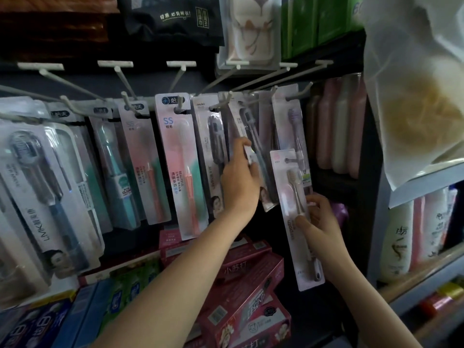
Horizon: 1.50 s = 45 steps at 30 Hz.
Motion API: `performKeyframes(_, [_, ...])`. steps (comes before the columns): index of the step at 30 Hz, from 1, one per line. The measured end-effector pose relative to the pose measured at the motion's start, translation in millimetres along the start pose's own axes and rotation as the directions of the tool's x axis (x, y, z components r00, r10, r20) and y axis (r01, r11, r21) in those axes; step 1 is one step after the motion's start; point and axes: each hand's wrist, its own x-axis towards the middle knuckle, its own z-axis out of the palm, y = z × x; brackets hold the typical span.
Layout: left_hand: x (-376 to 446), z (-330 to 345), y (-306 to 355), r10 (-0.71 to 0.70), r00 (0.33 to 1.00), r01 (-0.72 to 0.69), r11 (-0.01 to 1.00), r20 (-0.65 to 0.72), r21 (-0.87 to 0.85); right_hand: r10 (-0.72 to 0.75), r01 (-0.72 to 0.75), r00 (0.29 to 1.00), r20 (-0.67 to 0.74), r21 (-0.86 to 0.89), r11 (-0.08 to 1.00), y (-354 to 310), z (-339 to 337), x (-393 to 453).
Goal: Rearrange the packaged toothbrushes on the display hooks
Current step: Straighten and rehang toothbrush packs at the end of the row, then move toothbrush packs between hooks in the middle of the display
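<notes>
Right hand [320,222] grips pink toothbrush pack [293,209]; left hand [239,179] holds hanging pack [253,151].

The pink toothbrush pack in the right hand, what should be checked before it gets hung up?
1. Right hand grips pink toothbrush pack: ok.
2. Pack off any hook: ok, held below the row.
3. Left hand holds the hanging dark toothbrush pack: ok.
4. Hook above has room: cannot tell; a purple toothbrush pack hangs there.
5. Pack's hang hole lined up with a hook: not ok.
</notes>
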Motion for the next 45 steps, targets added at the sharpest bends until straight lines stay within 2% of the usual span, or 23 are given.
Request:
performKeyframes(4, [-21.9,-15.9,-11.4,0.057,0.998,-0.057,0.998,-0.029,0.002,-0.031,0.032,0.999,0.021,-0.021,0.999,-4.2,0.9,1.4])
performKeyframes(7, [-37.8,-30.5,-18.6,0.144,0.989,-0.145,0.988,0.028,0.043,-0.165,0.168,0.986,0.028,-0.145,0.975,-15.9,2.3,8.5])
performKeyframes(12, [-66.1,-66.4,-31.5,0.293,0.955,-0.295,0.95,0.036,0.103,-0.416,0.41,0.904,0.1,-0.477,0.778,-51.4,16.0,40.6])
performKeyframes(14, [-72.2,-81.4,-36.4,0.302,0.953,-0.304,0.945,0.035,0.12,-0.474,0.465,0.871,0.131,-0.537,0.704,-62.8,26.5,55.0])
performKeyframes(15, [-73.8,-88.2,-38.5,0.304,0.952,-0.305,0.944,0.031,0.124,-0.491,0.479,0.862,0.127,-0.519,0.708,-67.4,31.5,60.8])
performKeyframes(19, [-74.7,-109.3,-42.3,0.288,0.957,-0.283,0.95,-0.028,0.133,-0.381,0.379,0.922,0.066,-0.359,0.853,-73.8,50.0,71.6])
performKeyframes(22, [-71.5,-121.8,-47.1,0.283,0.958,-0.272,0.949,-0.05,0.158,-0.276,0.275,0.96,0.036,-0.289,0.917,-65.6,66.0,68.6])
performKeyframes(28, [-67.1,-130.7,-56.1,0.294,0.956,-0.286,0.93,-0.001,0.229,-0.091,0.11,0.993,0.071,-0.361,0.926,-42.3,89.2,73.0])
performKeyframes(31, [-67.0,-130.8,-59.3,0.284,0.959,-0.28,0.927,0.02,0.25,-0.031,0.064,0.994,0.105,-0.331,0.941,-30.4,105.9,72.5])
performKeyframes(36, [-66.9,-135.6,-58.3,0.282,0.958,-0.283,0.922,0.04,0.263,-0.097,0.09,0.995,-0.005,-0.334,0.938,-21.7,130.1,46.5])
performKeyframes(41, [-63.2,-143.6,-59.3,0.297,0.953,-0.302,0.897,0.065,0.323,-0.135,0.158,0.982,0.135,-0.173,0.972,-14.5,153.6,14.9])
performKeyframes(45, [-59.1,-148.0,-57.7,0.309,0.948,-0.317,0.888,0.078,0.335,-0.056,0.088,0.975,0.215,-0.146,0.985,-16.0,162.3,11.1])
